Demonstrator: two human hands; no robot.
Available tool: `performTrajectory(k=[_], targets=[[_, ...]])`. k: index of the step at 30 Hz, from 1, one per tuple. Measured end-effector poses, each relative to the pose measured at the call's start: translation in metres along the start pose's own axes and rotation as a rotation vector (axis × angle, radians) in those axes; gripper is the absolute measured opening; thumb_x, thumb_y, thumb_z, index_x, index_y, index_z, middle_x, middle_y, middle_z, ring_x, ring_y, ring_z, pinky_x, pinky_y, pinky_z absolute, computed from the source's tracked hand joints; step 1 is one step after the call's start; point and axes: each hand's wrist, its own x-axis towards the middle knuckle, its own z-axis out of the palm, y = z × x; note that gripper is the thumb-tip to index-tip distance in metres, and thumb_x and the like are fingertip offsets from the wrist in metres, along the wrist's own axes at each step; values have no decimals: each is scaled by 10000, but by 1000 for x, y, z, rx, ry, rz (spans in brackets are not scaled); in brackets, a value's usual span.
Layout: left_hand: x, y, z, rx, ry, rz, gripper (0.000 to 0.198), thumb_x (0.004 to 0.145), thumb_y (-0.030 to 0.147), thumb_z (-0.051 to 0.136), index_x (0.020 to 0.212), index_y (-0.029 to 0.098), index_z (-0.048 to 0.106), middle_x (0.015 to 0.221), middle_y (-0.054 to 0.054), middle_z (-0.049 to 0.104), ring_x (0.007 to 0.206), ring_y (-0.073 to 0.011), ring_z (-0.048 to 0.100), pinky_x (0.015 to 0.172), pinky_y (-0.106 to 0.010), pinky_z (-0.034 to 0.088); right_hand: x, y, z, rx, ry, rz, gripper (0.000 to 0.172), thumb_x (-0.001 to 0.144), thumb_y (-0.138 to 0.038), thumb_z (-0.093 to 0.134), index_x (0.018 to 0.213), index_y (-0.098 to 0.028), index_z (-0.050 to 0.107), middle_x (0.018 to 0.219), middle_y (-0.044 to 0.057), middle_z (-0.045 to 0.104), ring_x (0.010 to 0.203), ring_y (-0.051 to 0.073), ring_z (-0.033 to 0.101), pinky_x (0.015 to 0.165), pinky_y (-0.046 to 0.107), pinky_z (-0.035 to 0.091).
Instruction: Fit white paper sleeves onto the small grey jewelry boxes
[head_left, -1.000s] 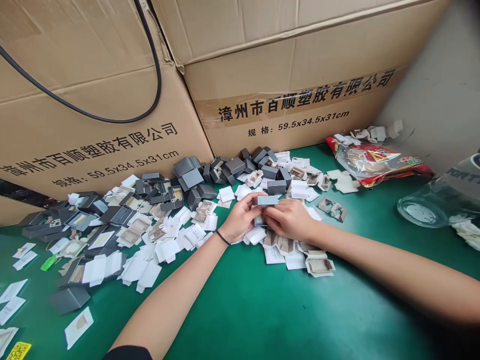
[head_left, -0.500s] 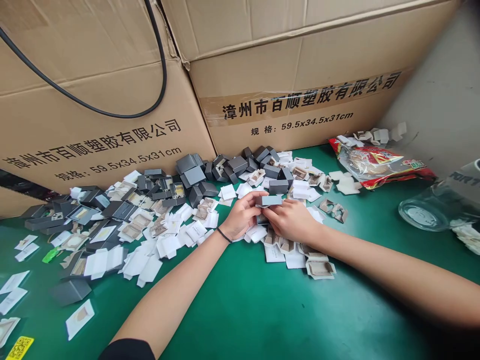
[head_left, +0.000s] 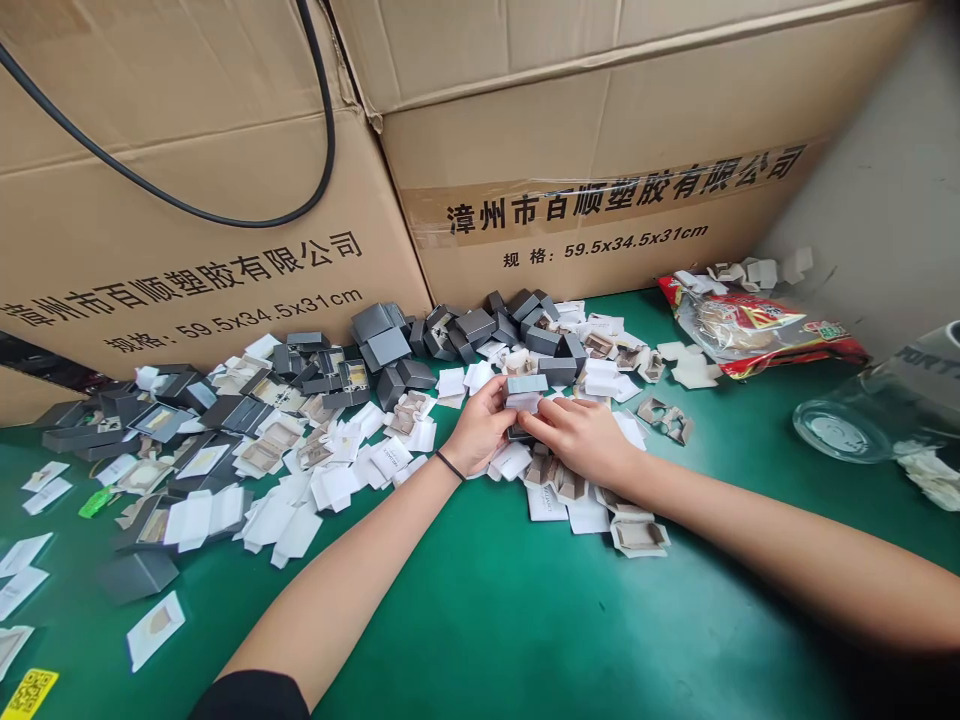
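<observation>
A small dark grey box (head_left: 527, 384) is held up between my two hands, its lid tilted upward. White paper or card shows just below the lid. My left hand (head_left: 481, 428) grips the box from the left, with the thumb and fingers around its side. On the right, my right hand (head_left: 581, 437) has bent fingers pressed against the box's front and lower part; its fingertips are partly hidden. Under and around both hands lie folded white card inserts (head_left: 511, 461), some showing brown undersides.
Grey boxes (head_left: 386, 345) and white inserts (head_left: 337, 485) spread across the green table (head_left: 480, 620). Large cartons (head_left: 600, 130) stand behind. At right are a red snack bag (head_left: 757, 325) and a clear plastic cup (head_left: 847, 430). A black cable (head_left: 225, 215) hangs at upper left.
The lid of the grey box has tipped back, and a white surface now shows beneath it. Both hands have shifted slightly left with the box.
</observation>
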Motion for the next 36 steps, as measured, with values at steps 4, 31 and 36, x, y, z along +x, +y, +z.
performTrajectory(k=[4,31,36], targets=[[-1,0,1,51,15,13,370,652,33,586,996,167,566,975,-42,645,963,-162,588,840,-267,435,0,0,0,9,-3,-1,152,877,-109,449,863,-191,576,716,17,577,602,117,466,555,284,228],[5,-10,-3,176,105,163,436,621,19,517,1024,185,546,1025,-40,649,989,-180,592,925,-332,413,3,3,5,94,-143,158,562,778,-46,438,1325,-176,439,869,62,608,762,191,459,545,312,277],[5,-9,-2,131,77,159,419,614,25,520,1003,179,540,1014,-44,659,990,-191,599,929,-352,418,3,3,4,65,-200,142,599,795,-60,445,1374,-198,377,934,67,618,790,199,468,572,317,294]])
